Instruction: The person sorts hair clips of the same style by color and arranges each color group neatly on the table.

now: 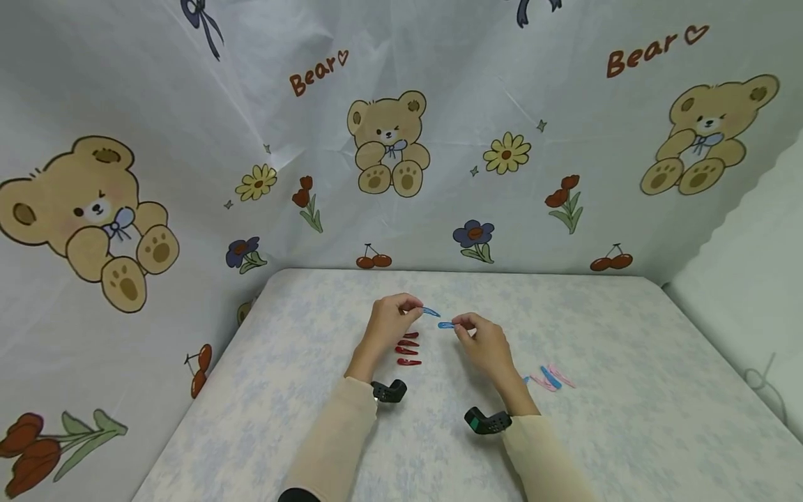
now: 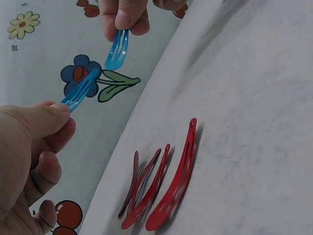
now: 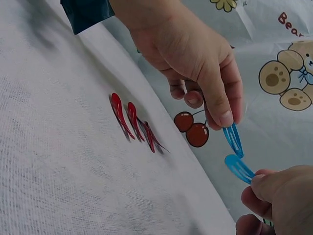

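Between thumb and fingertips, my left hand (image 1: 387, 322) pinches a blue snap hair clip (image 2: 80, 90) by one end. My right hand (image 1: 486, 345) pinches a second blue hair clip (image 3: 238, 168), its wide rounded end sticking out. Both clips are held up over the table, their free ends close together in the right wrist view. Several red hair clips (image 1: 409, 362) lie in a column on the table just below my left hand; in the left wrist view they fan out side by side, the nearest red clip (image 2: 171, 191) looking largest.
Right of my right forearm lie pink hair clips (image 1: 561, 376) and a blue hair clip (image 1: 551, 377), with another blue bit partly hidden by the wrist. The pale patterned table (image 1: 627, 446) meets a bear-print curtain (image 1: 452, 209) behind. Each wrist wears a dark camera mount (image 1: 488, 421).
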{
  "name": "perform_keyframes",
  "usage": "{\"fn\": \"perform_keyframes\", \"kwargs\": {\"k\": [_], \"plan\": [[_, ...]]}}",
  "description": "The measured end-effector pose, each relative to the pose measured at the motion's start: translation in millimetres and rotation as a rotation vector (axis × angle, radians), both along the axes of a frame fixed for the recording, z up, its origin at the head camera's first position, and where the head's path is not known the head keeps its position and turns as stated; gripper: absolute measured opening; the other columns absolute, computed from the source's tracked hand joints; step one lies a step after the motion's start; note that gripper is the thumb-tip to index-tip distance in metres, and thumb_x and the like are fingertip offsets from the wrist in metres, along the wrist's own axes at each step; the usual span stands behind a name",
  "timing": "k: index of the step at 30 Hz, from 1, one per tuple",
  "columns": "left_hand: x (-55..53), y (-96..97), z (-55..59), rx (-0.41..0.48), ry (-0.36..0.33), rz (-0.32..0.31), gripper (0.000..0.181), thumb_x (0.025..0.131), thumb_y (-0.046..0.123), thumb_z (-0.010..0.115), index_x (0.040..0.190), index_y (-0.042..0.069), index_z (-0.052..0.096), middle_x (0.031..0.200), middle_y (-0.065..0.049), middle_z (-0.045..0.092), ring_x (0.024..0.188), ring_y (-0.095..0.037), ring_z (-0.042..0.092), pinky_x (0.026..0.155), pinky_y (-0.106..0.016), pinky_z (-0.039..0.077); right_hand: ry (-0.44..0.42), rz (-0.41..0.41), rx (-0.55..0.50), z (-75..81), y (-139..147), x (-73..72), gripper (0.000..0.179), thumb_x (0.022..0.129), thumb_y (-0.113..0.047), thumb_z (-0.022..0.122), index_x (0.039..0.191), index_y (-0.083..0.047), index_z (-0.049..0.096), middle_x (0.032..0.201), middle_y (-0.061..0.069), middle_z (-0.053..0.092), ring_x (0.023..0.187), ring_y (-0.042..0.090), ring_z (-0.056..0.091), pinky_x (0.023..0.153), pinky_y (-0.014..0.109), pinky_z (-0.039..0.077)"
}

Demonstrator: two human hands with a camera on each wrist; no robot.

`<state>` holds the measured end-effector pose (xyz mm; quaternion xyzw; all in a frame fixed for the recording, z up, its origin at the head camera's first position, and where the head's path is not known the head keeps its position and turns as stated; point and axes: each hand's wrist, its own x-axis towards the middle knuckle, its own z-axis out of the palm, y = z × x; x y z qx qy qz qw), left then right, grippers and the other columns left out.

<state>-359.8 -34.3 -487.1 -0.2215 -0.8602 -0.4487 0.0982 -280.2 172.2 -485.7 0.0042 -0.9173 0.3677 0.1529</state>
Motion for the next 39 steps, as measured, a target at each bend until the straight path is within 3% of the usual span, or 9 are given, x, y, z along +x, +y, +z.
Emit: {"fn": "perform_keyframes", "kwargs": {"k": [17, 23, 31, 39], "plan": [[-1.7, -3.0, -8.9, -0.143, -0.104, -0.036, 0.006, 0.094, 0.028, 0.071, 0.093, 0.024, 0.076, 0.078, 0.013, 0.071, 0.063, -0.005, 0.064, 0.059, -0.027, 0.050, -0.071, 0.043, 0.042, -16.6, -11.2, -3.5, 0.016, 0.096, -0.022, 0.068, 0.108, -0.018, 0.078, 0.097, 0.000, 0.076, 0.063, 0.010, 0.054, 0.057, 0.027, 0.043], [-0.4, -0.9, -8.1, -0.181, -0.086, -0.070, 0.005, 0.094, 0.025, 0.072, 0.092, 0.023, 0.076, 0.079, 0.012, 0.072, 0.065, -0.003, 0.064, 0.063, -0.025, 0.051, -0.056, 0.054, 0.032, -19.2, -13.6, -2.4, 0.014, 0.094, -0.021, 0.071, 0.105, -0.018, 0.079, 0.092, -0.002, 0.076, 0.065, 0.010, 0.056, 0.059, 0.028, 0.044], [1.6, 0.1, -6.8, -0.183, -0.151, -0.106, 0.005, 0.092, 0.023, 0.074, 0.090, 0.020, 0.077, 0.076, 0.009, 0.073, 0.060, -0.004, 0.066, 0.060, -0.023, 0.053, -0.065, 0.069, 0.033, -21.4, -14.9, -1.1, 0.014, 0.092, -0.019, 0.073, 0.104, -0.015, 0.079, 0.093, -0.001, 0.076, 0.069, 0.010, 0.058, 0.061, 0.029, 0.046], [0.9, 0.7, -7.9, -0.202, -0.152, -0.110, 0.006, 0.090, 0.023, 0.075, 0.088, 0.019, 0.078, 0.072, 0.011, 0.072, 0.059, -0.005, 0.067, 0.059, -0.023, 0.053, -0.061, 0.066, 0.049, -23.5, -16.6, -0.6, 0.014, 0.092, -0.020, 0.074, 0.105, -0.017, 0.080, 0.095, 0.000, 0.077, 0.071, 0.008, 0.061, 0.061, 0.029, 0.047]]}}
